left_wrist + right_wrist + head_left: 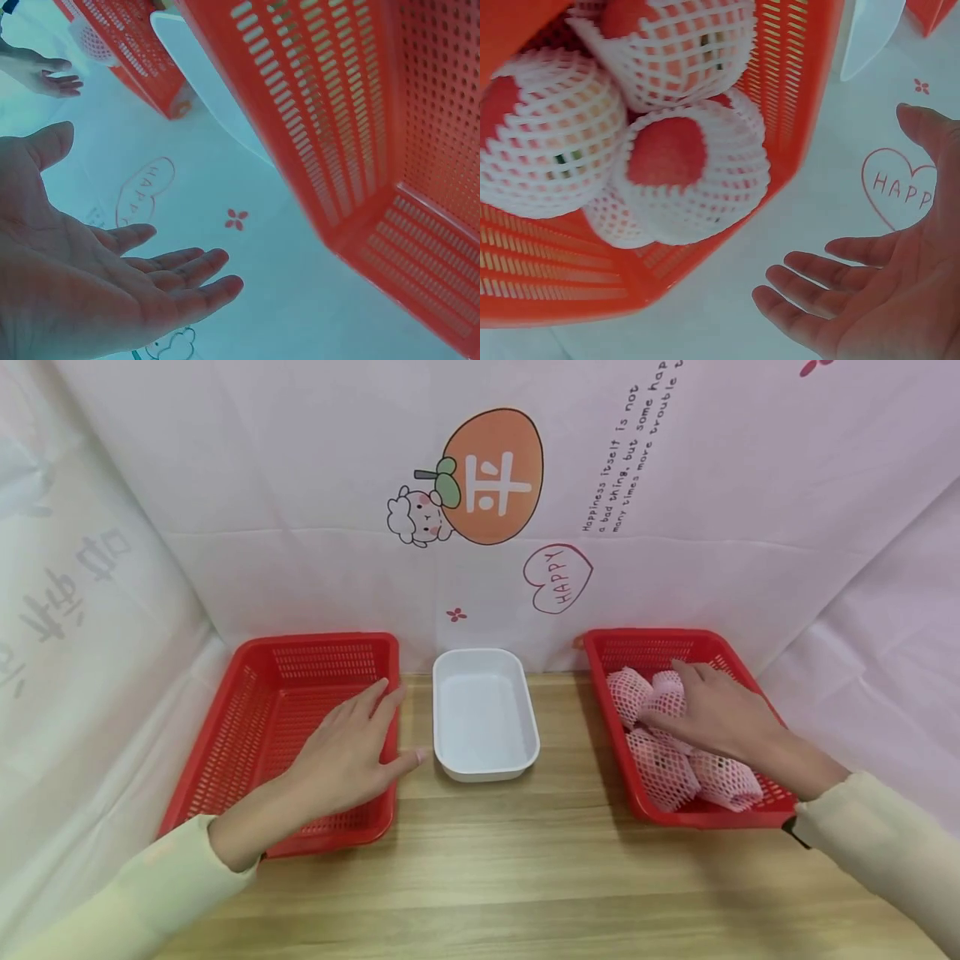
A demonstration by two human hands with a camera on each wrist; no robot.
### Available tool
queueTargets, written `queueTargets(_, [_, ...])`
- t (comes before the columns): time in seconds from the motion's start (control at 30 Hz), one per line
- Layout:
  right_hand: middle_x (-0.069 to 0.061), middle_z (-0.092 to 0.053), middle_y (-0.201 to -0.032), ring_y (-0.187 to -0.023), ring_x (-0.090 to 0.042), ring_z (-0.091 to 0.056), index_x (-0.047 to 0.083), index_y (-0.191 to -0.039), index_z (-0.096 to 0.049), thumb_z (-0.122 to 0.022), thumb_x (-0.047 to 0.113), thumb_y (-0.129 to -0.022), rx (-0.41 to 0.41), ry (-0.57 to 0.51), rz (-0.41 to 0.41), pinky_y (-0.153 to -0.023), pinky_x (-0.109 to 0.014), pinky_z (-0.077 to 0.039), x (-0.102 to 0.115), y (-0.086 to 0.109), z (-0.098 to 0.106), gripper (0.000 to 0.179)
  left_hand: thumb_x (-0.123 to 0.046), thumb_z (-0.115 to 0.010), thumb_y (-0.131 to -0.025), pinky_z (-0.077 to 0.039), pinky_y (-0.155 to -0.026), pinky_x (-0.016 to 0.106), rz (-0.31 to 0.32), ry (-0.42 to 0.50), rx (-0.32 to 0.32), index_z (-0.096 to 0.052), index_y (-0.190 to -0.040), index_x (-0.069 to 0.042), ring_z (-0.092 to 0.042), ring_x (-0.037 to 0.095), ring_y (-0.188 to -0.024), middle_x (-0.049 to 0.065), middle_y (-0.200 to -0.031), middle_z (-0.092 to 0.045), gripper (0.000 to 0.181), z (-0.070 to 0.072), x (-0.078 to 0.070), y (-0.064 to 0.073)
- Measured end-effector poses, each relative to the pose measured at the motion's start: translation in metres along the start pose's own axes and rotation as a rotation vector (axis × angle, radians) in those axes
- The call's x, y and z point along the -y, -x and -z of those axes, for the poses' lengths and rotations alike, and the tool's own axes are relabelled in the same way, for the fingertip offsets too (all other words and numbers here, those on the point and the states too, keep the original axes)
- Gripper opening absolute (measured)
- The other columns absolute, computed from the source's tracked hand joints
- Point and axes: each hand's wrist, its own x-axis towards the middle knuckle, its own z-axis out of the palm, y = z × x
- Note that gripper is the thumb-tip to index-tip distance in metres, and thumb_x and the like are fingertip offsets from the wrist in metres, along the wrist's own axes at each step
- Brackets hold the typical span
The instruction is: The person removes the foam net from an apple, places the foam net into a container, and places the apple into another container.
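Observation:
My left hand (341, 756) hovers above the right side of an empty red plastic basket (392, 735). Its fingers are spread and its palm holds nothing, as the left wrist view shows. On the right, my right hand (712, 714) is over a second red basket (626, 768), fingers extended and thumb apart. That basket holds several round red fruits (667, 150) in foam net sleeves (555, 135); their exact kind is unclear. In the right wrist view nothing is in the right palm, and a gap shows between the fingers and the fruits.
Between the two baskets a white rectangular tray (486, 718) stands on the wooden table (487, 860). Behind them hangs a white cloth (315, 460) printed with cartoon figures and lettering. More cloth drapes down at both sides.

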Motion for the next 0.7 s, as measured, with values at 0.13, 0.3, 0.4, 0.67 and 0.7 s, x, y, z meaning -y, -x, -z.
queueTargets(0.13, [-0.044, -0.046, -0.147, -0.133, -0.062, -0.045, -0.016, -0.152, -0.037, -0.066, 0.072, -0.092, -0.012, -0.019, -0.015, -0.101, -0.078, -0.045, -0.01, 0.006, -0.003, 0.111, -0.051, -0.072, -0.097, -0.03, -0.123, 0.067, -0.023, 0.018, 0.01, -0.029, -0.165, -0.004, -0.033, 0.048, -0.153, 0.024, -0.17, -0.027, 0.093, -0.002, -0.004, 0.006])
queueTargets(0.3, [-0.046, -0.043, -0.148, -0.133, -0.065, -0.044, -0.018, -0.152, -0.036, -0.063, 0.071, -0.094, -0.009, -0.042, -0.026, -0.102, -0.079, -0.043, -0.021, 0.012, -0.007, 0.11, -0.049, -0.073, -0.097, -0.032, -0.122, 0.067, -0.042, 0.069, -0.002, -0.028, -0.167, -0.01, -0.034, 0.047, -0.153, 0.022, -0.169, -0.03, 0.092, -0.005, -0.01, 0.012])
queueTargets(0.4, [-0.045, -0.043, -0.148, -0.133, -0.064, -0.044, -0.017, -0.152, -0.036, -0.062, 0.071, -0.095, -0.003, -0.065, -0.034, -0.101, -0.08, -0.042, -0.027, 0.014, -0.01, 0.109, -0.048, -0.073, -0.098, -0.032, -0.122, 0.067, -0.062, 0.096, -0.014, -0.031, -0.166, -0.012, -0.036, 0.046, -0.152, 0.022, -0.168, -0.032, 0.087, -0.008, -0.015, 0.016])
queueTargets(0.67, [-0.031, -0.063, -0.102, -0.088, -0.044, -0.063, -0.015, -0.126, -0.053, -0.068, 0.071, -0.091, 0.008, -0.104, -0.064, -0.078, -0.062, -0.058, -0.039, 0.013, -0.018, 0.094, -0.051, -0.072, -0.098, -0.031, -0.123, 0.065, -0.073, 0.138, 0.014, -0.031, -0.166, -0.009, -0.033, 0.045, -0.154, 0.024, -0.17, -0.03, 0.09, -0.017, -0.026, 0.024])
queueTargets(0.7, [-0.024, -0.061, -0.092, -0.08, -0.037, -0.061, -0.012, -0.119, -0.055, -0.069, 0.07, -0.091, 0.005, -0.106, -0.066, -0.072, -0.055, -0.059, -0.041, 0.013, -0.02, 0.088, -0.051, -0.072, -0.098, -0.031, -0.123, 0.065, -0.076, 0.148, 0.018, -0.032, -0.166, -0.011, -0.033, 0.046, -0.154, 0.024, -0.17, -0.03, 0.088, -0.018, -0.027, 0.025])
